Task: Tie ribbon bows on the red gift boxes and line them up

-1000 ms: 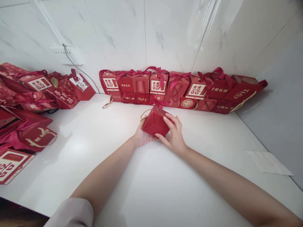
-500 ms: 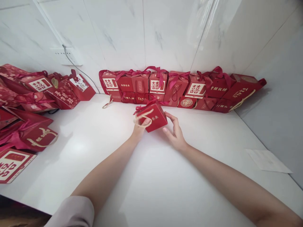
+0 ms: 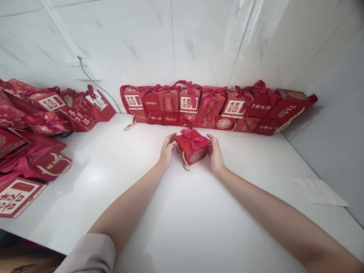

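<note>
A small red cardboard gift box (image 3: 186,152) sits upright on a glossy white tabletop (image 3: 182,220), one corner turned toward the person. A magenta satin ribbon bow (image 3: 193,137) crowns its folded top, a round gold emblem (image 3: 198,155) marks one side, and a beige twisted-rope handle (image 3: 183,154) hangs down at its left.

The person's left hand (image 3: 166,152) is at the box's left side, its fingers loosely curved and parted from the thumb, with a narrow gap to the cardboard. The right hand (image 3: 216,154) is cupped at the opposite side, fingers relaxed and gripping nothing; whether its fingertips touch the box cannot be told. A pale greyish-pink fabric sleeve (image 3: 93,252) covers the left upper arm.

Just behind the box, a two-tier row of red ribboned cardboard boxes (image 3: 210,110) stands along a white marbled tile wall (image 3: 153,41). At the far left lies a loose cluster of red patterned gift boxes (image 3: 49,123), below a white plastic wall socket (image 3: 74,70) with a thin grey cable (image 3: 99,87). A flat white paper sheet (image 3: 320,192) rests near the right edge.
</note>
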A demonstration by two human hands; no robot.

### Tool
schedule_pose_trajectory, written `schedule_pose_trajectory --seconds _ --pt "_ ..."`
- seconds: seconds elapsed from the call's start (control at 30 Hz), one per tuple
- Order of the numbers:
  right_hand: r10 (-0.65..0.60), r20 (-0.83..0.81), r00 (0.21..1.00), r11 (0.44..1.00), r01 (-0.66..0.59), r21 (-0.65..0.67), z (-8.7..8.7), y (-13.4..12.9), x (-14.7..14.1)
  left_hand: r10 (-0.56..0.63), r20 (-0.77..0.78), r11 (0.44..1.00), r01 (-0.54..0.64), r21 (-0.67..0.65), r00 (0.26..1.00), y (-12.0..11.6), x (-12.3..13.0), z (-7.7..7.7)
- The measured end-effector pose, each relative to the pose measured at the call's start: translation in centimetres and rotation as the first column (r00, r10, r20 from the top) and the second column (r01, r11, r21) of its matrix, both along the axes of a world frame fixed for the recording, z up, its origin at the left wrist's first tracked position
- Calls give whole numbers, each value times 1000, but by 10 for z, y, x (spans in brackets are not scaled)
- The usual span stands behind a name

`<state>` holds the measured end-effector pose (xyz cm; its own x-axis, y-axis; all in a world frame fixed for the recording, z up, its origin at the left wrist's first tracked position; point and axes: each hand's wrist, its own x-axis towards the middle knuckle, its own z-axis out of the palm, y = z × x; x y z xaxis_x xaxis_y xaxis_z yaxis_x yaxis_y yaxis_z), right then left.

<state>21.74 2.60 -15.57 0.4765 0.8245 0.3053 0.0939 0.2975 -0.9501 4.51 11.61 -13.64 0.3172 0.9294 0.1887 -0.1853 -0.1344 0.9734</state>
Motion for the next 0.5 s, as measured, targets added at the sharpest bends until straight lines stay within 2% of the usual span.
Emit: schedule_pose_trajectory --seconds 0.07,0.1,0.2,0.33,0.4,0.5 --pt "-65 -143 988 996 55 -71 2 -1 4 83 -98 996 -82 15 992 6 -8 4" --pt "-77 -175 982 994 61 -95 3 -1 6 77 -132 997 -75 16 988 10 -13 9" --pt "-7 -157 988 993 -13 -121 9 4 13 -86 -254 996 85 -13 963 20 -32 27" --pt "172 -153 973 967 -197 -160 14 10 16 -377 -368 924 370 -93 850 25 -50 50" --pt "253 -153 955 939 -280 -199 16 10 16 -454 -359 888 444 -116 815 23 -53 57" --pt "323 -170 931 892 -359 -273 26 4 22 -503 -307 864 481 -150 808 20 -57 67"
